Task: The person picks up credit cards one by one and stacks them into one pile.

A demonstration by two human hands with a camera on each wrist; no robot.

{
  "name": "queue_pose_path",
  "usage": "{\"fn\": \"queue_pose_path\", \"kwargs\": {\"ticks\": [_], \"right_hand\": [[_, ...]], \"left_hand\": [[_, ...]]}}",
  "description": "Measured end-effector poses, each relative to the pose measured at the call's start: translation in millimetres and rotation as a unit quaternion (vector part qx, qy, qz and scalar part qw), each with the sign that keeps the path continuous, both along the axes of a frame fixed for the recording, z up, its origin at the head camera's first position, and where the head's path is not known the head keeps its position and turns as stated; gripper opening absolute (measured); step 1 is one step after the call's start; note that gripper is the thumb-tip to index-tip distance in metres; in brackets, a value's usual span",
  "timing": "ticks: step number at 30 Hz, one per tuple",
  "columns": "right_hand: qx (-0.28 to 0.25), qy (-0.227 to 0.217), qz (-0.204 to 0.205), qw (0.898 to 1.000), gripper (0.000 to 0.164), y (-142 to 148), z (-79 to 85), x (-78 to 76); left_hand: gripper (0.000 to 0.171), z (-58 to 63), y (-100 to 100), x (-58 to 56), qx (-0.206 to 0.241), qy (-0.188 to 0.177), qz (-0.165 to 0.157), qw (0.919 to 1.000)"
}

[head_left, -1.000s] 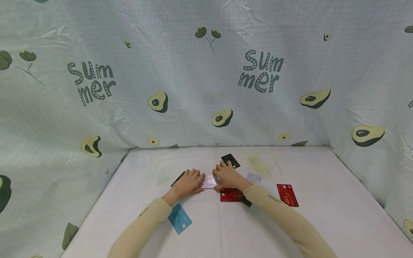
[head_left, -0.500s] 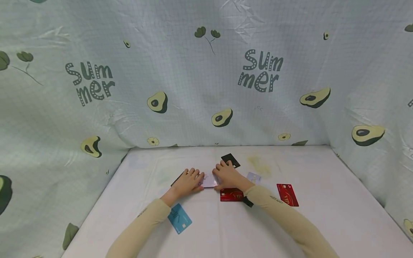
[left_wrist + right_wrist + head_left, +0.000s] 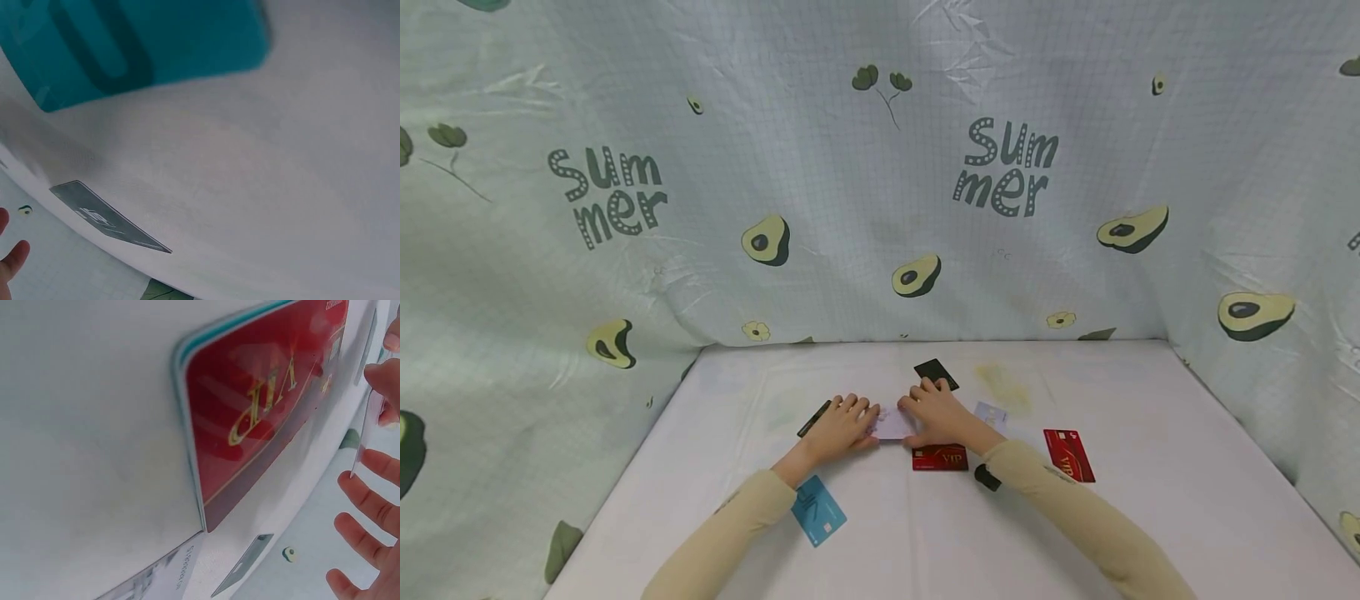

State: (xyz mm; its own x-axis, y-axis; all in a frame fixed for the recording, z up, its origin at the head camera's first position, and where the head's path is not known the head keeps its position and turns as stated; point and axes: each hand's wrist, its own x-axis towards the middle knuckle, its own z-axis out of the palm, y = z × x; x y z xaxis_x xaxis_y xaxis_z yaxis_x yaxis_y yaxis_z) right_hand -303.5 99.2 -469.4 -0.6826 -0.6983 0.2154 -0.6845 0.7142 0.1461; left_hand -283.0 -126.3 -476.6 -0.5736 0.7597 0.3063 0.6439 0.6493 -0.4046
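Observation:
In the head view a pale lilac card spans the gap between my two hands at mid-table. My left hand pinches its left end, and my right hand grips the right end between thumb and fingers. From the right wrist, the thin card shows raised off the table, edge-on to the camera. The left wrist view catches only the tips of two fingers. Just below the right hand lies a red VIP card, with a blue-green edge visible under it in the right wrist view.
A blue card lies by the left forearm, and a black card beside the left hand. Behind the right hand are another black card and a pale card. Farther right sits a second red VIP card.
Both hands have shifted slightly right with the lilac card between them. My right wrist and sleeve moved a little right, baring more of the red card. The cards on the table stay put.

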Motion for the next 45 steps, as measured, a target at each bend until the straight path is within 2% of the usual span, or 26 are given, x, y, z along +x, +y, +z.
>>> {"fn": "queue_pose_path", "kwargs": {"ticks": [6,10,21,30,35,40,45], "right_hand": [[-0.008,0.025,0.009,1.000,0.052,6,0.6,4.9],[-0.010,0.027,0.014,0.999,0.053,9,3.1,9.0],[-0.029,0.026,0.028,0.999,0.051,19,6.0,20.5],[-0.041,0.030,0.037,0.998,0.048,28,4.4,28.7],[-0.039,0.016,0.031,0.999,0.048,33,3.8,32.4],[-0.035,0.015,0.024,0.999,0.049,38,3.5,35.2],[-0.041,0.010,0.020,0.999,0.049,43,2.3,39.0]], "left_hand": [[0.045,1.1,2,5.1,0.010,0.010,-0.013,0.9998],[0.045,1.5,4,8.9,0.012,0.015,-0.017,0.9997],[0.043,-1.5,10,19.0,0.028,-0.008,-0.022,0.9993],[0.044,0.0,15,27.9,0.032,0.010,-0.034,0.9989],[0.044,0.8,19,30.8,0.031,0.016,-0.037,0.9987],[0.044,1.2,23,32.4,0.029,0.038,-0.042,0.9979],[0.043,1.4,28,35.3,0.031,0.038,-0.049,0.9976]]}}
